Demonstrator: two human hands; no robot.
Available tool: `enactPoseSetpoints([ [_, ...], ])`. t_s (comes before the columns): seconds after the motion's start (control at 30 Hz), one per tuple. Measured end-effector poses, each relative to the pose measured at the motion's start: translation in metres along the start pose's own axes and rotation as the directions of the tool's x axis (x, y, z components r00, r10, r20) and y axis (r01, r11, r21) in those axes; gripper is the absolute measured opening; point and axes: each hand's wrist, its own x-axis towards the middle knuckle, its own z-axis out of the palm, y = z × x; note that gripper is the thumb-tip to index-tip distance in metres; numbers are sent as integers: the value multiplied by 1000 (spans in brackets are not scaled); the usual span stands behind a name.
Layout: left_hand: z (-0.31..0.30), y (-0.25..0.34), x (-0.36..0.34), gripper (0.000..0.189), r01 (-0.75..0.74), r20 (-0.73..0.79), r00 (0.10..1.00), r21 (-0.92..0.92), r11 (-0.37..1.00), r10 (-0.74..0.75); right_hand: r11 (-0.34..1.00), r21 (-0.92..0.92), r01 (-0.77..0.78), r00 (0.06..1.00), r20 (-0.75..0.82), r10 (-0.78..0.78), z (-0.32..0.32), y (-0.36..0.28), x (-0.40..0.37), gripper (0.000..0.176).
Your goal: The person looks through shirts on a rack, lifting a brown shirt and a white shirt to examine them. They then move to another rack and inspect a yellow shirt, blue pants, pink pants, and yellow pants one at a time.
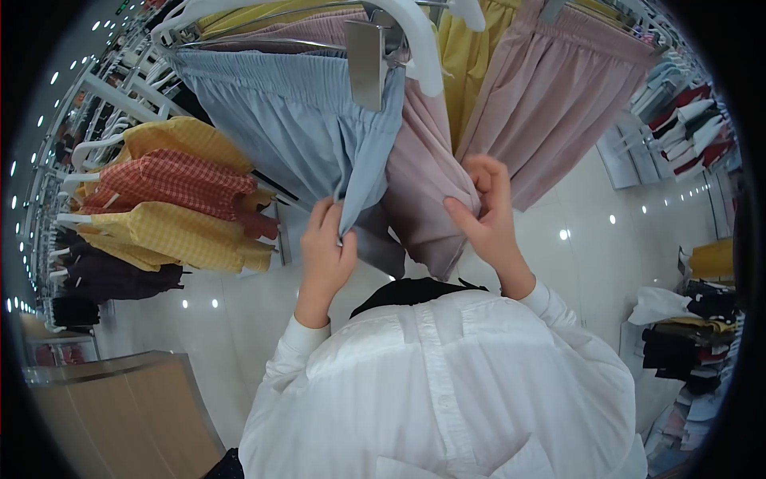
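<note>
Shorts hem (pixel 357 195) within left hand (pixel 327 249)

No legible text, brand, number or sign in view. Grey rectangular clip (pixel 367 68) on white plastic hanger (pixel 424 56): plain face, nothing printed. Pale blue elastic-waist garment (pixel 295 120) and dusty pink elastic-waist garment (pixel 423 184): no readable tag showing. Folded clothes on shelves (pixel 686 128) at far right: any labels too small to read.
</note>
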Motion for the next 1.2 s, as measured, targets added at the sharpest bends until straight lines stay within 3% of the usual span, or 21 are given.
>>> enactPoseSetpoints([
  [0.03, -3, 0, -3, 36, 67, -5, 998, -73, 995, -68, 986, 158, -42, 998, -31, 48, 1, -3, 0, 26],
  [0.17, -6, -8, -15, 43, 61, 56, 997, -102, 993, -55, 971, 204, -122, 990, -43, 133, -1, -1, -5, 26],
  [0.23, -7, -9, -18, 48, 70, 55, 996, -129, 989, -64, 876, 361, -321, 947, 116, 299, -5, 4, -11, 21],
  [0.37, -12, -5, -19, 49, 43, -12, 999, -215, 976, -47, 870, 309, -384, 922, 179, 343, -2, 5, -15, 18],
  [0.43, -9, -10, -28, 51, 33, -85, 994, -320, 947, -63, 976, 132, -176, 983, 77, 167, 3, 8, -15, 16],
  [0.47, -9, -11, -32, 51, 35, -86, 994, -323, 946, -66, 976, 128, -177, 983, 78, 168, 5, 6, -14, 16],
  [0.53, -9, -12, -40, 44, 26, -104, 992, -378, 925, -70, 983, 141, -121, 986, -96, 135, 11, 1, -13, 11],
  [0.77, -11, -29, -59, 20, -129, -104, 989, -256, 958, 105, 996, 79, -45, 974, -217, 61, 14, -5, -23, 15],
  [0.97, -16, -35, -61, 15, -97, -93, 993, -253, 963, 75, 989, -37, -141, 982, -135, 135, -2, -3, -32, 15],
  [1.07, -21, -33, -61, 16, -55, -53, 998, -315, 948, 41, 960, -104, -260, 965, -59, 255, -7, 0, -38, 16],
  [1.2, -22, -36, -66, 14, -9, 42, 999, -337, 942, 25, 926, -75, -370, 917, 129, 377, -2, 8, -47, 21],
])
